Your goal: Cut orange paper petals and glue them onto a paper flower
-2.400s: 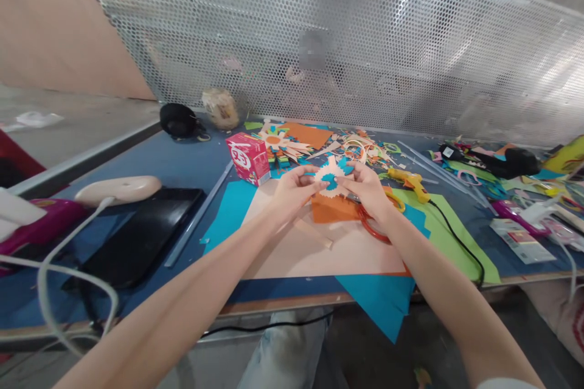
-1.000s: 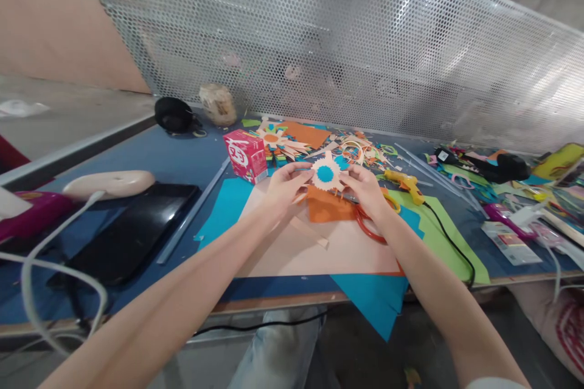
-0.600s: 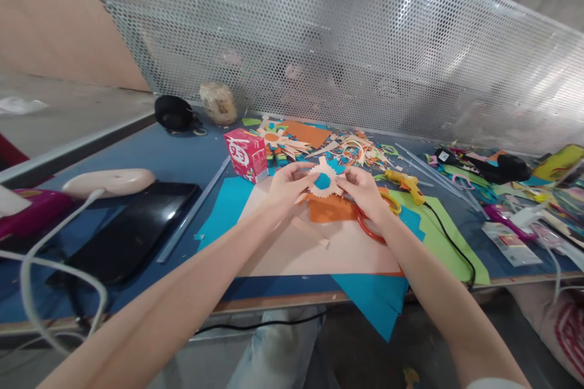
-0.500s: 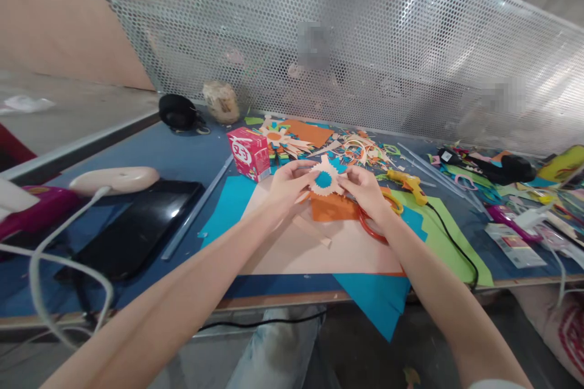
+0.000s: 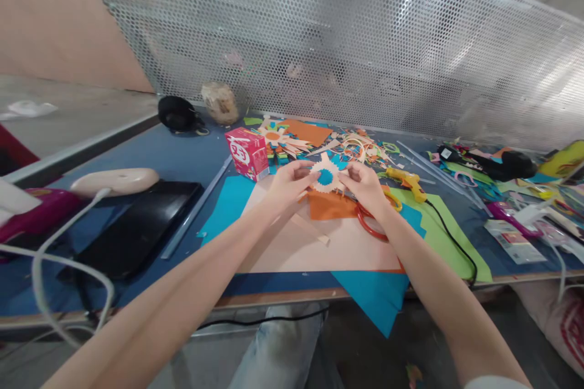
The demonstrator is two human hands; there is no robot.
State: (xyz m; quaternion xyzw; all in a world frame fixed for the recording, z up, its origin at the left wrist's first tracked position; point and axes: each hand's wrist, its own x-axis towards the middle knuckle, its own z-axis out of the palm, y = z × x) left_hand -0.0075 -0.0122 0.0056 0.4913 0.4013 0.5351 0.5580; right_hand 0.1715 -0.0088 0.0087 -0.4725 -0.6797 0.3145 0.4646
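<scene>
A pale peach paper cut-out [image 5: 323,187] with a jagged edge and a blue centre is held up between my hands. My left hand [image 5: 289,188] pinches its left side, thumb in front. On its right side, my right hand [image 5: 365,188] grips with thumb and fingers. A blue paper piece [image 5: 338,160] shows behind its upper right. Below lie an orange paper [image 5: 326,208], a large peach sheet [image 5: 278,258] and a narrow peach strip [image 5: 310,228]. Beside my right wrist are red-orange scissor-like handles [image 5: 368,228], partly hidden by my arm.
A yellow glue gun [image 5: 406,182] with a black cord lies on green paper [image 5: 456,237] at right. A pink box [image 5: 249,155] stands left of my hands. Paper scraps [image 5: 360,144] are heaped behind. A black flat device [image 5: 132,237] lies left. A perforated metal panel [image 5: 274,30] closes the back.
Both hands keep hold of the paper cut-out in nearly the same place. Its face is tilted slightly differently, and the camera view has shifted a little.
</scene>
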